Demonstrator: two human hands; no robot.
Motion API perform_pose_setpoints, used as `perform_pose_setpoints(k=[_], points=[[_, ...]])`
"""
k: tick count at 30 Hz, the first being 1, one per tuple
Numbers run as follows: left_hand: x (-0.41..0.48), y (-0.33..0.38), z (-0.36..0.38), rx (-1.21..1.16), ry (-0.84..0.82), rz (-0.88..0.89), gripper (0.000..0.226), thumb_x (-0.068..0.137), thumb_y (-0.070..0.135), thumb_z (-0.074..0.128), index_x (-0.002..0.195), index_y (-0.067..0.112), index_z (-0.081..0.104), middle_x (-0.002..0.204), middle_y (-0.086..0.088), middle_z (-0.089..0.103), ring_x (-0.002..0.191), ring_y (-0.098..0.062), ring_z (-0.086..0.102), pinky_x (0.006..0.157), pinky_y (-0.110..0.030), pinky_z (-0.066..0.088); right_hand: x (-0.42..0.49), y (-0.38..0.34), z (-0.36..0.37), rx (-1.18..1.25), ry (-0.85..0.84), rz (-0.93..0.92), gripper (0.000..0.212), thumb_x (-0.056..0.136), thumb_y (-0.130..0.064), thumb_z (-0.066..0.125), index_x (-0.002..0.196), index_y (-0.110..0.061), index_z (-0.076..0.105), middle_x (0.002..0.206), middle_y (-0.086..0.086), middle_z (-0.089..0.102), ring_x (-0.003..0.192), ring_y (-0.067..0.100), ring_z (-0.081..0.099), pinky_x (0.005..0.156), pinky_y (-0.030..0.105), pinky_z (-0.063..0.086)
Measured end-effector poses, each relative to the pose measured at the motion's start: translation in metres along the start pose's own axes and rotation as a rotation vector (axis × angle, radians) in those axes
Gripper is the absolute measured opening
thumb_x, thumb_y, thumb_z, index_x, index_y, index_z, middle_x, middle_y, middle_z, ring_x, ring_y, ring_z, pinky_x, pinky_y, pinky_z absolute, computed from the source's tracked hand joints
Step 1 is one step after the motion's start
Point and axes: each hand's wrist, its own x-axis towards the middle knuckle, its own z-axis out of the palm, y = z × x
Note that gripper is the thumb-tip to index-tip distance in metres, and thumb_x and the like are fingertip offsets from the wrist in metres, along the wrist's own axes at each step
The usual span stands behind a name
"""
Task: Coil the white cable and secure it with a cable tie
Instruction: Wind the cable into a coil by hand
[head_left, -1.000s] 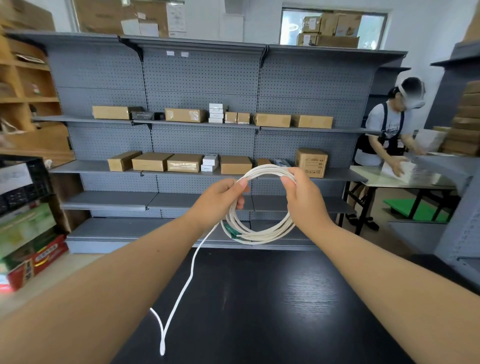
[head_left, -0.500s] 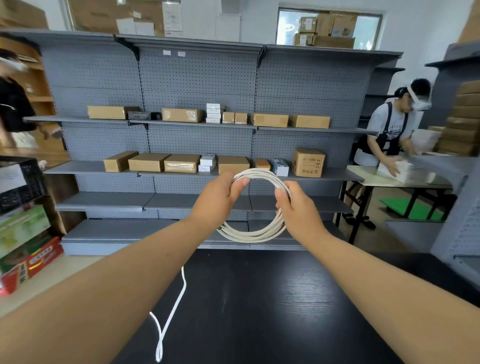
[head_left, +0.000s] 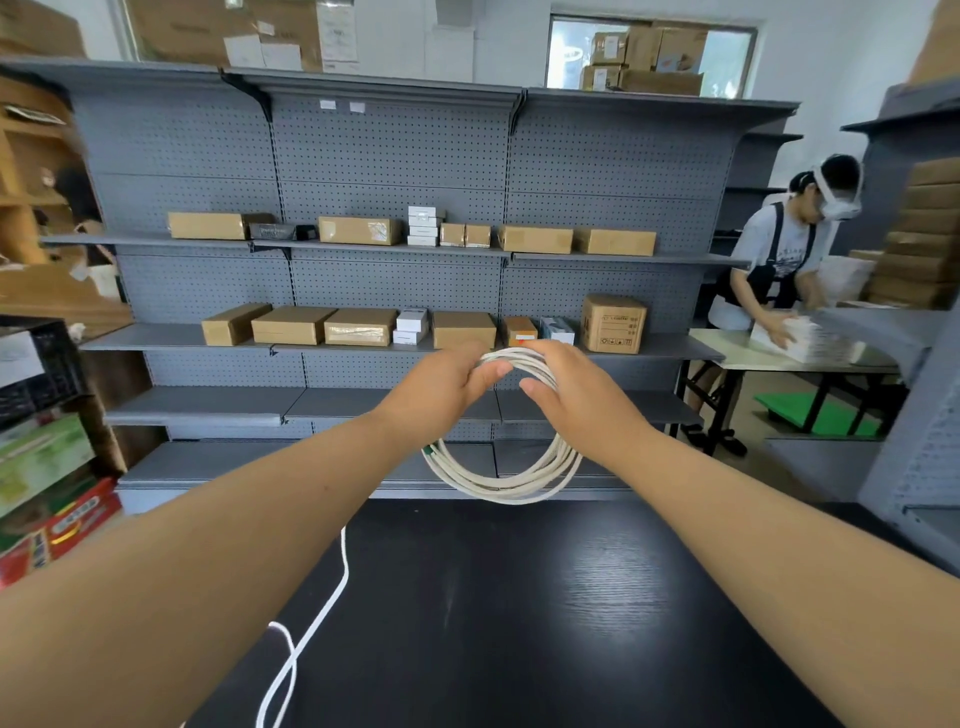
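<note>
Centre: we clasp the cable coil (head_left: 509, 491) in left hand (head_left: 441, 387) and right hand (head_left: 579, 402); slackening could spill its loops.

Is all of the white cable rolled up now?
No, a loose tail of the white cable hangs below the left hand and trails over the black table.

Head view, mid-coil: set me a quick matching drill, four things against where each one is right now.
Things:
1 cable coil
2 loose tail
3 green plug
4 cardboard boxes

Places:
a trails down over the black table
b on the grey shelves
c held up by the left hand and right hand
d at the coil's lower left, by the left wrist

Pairs: 1-c, 2-a, 3-d, 4-b
</note>
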Motion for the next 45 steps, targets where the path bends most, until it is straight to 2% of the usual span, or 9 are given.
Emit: perform_pose_setpoints(k=[6,13,18,22,28,33,35,41,45], points=[[0.0,-0.003,0.004,-0.081,-0.004,0.013,0.031,0.096,0.036,0.042,0.074,0.014,0.043,0.063,0.003,0.038,0.059,-0.012,0.035,0.054,-0.018,0.029,0.001,-0.006,-0.001,0.073,0.016,0.052,0.023,0.098,-0.021,0.038,0.117,-0.011,0.047,0.096,0.001,0.05,0.085,0.019,0.048,0.07,0.029,0.032],[-0.007,-0.011,0.002,-0.496,-0.253,-0.245,0.036,0.094,0.035,0.048,0.103,0.001,0.058,0.085,0.002,0.063,0.084,-0.007,0.059,0.086,-0.026,0.04,-0.002,0.001,-0.012,0.005,0.014,0.043,0.021,0.099,-0.023,0.037,0.113,-0.011,0.048,0.093,0.003,0.051,0.084,0.023,0.049,0.069,0.035,0.036],[-0.01,-0.015,-0.001,-0.467,-0.396,-0.311,0.033,0.093,0.031,0.051,0.11,0.003,0.058,0.097,-0.002,0.062,0.088,-0.011,0.057,0.078,-0.02,0.044,-0.004,0.006,-0.027,-0.02,-0.016,0.021,0.019,0.099,-0.023,0.037,0.11,-0.012,0.048,0.089,0.004,0.051,0.08,0.022,0.047,0.065,0.033,0.033],[-0.011,-0.014,-0.002,-0.373,-0.384,-0.318,0.031,0.091,0.037,0.052,0.092,0.01,0.065,0.086,-0.003,0.058,0.078,-0.013,0.051,0.068,-0.022,0.04,-0.008,0.008,-0.033,0.0,-0.01,0.003,0.018,0.099,-0.023,0.037,0.109,-0.012,0.048,0.092,0.006,0.054,0.083,0.024,0.05,0.071,0.037,0.039],[-0.017,-0.009,0.018,-0.375,-0.2,-0.337,0.039,0.092,0.049,0.043,0.106,0.02,0.064,0.094,-0.001,0.059,0.081,-0.012,0.051,0.064,-0.023,0.042,-0.014,0.015,-0.032,0.115,0.074,0.08,0.019,0.098,-0.022,0.039,0.112,-0.013,0.048,0.087,-0.004,0.051,0.081,0.017,0.047,0.067,0.029,0.032],[-0.023,0.005,0.041,-0.578,0.045,-0.316,0.032,0.097,0.044,0.034,0.099,0.021,0.057,0.097,0.004,0.064,0.099,-0.019,0.058,0.098,-0.039,0.043,-0.015,0.017,-0.028,0.23,0.178,0.13,0.018,0.098,-0.021,0.039,0.111,-0.013,0.049,0.079,-0.012,0.047,0.079,0.013,0.046,0.063,0.024,0.026],[-0.023,0.012,0.047,-0.633,0.131,-0.321,0.03,0.097,0.043,0.032,0.099,0.022,0.054,0.096,0.005,0.068,0.099,-0.015,0.063,0.089,-0.029,0.046,-0.015,0.016,-0.025,0.283,0.222,0.14,0.018,0.098,-0.021,0.04,0.111,-0.012,0.049,0.084,-0.007,0.05,0.08,0.015,0.047,0.061,0.024,0.025],[-0.018,0.023,0.05,-0.567,0.373,-0.311,0.024,0.099,0.036,0.034,0.083,0.022,0.047,0.06,-0.002,0.051,0.049,-0.008,0.055,0.05,-0.016,0.041,-0.017,0.014,-0.005,0.445,0.284,0.253,0.014,0.098,-0.025,0.039,0.107,-0.019,0.047,0.075,-0.009,0.046,0.071,0.017,0.047,0.066,0.032,0.046],[-0.014,0.021,0.045,-0.421,0.44,-0.3,0.025,0.097,0.039,0.036,0.077,0.026,0.042,0.06,-0.001,0.045,0.053,-0.02,0.047,0.055,-0.03,0.045,-0.02,0.015,0.002,0.496,0.256,0.282,0.014,0.099,-0.024,0.037,0.107,-0.017,0.045,0.078,-0.004,0.048,0.062,0.016,0.053,0.044,0.006,0.039]])
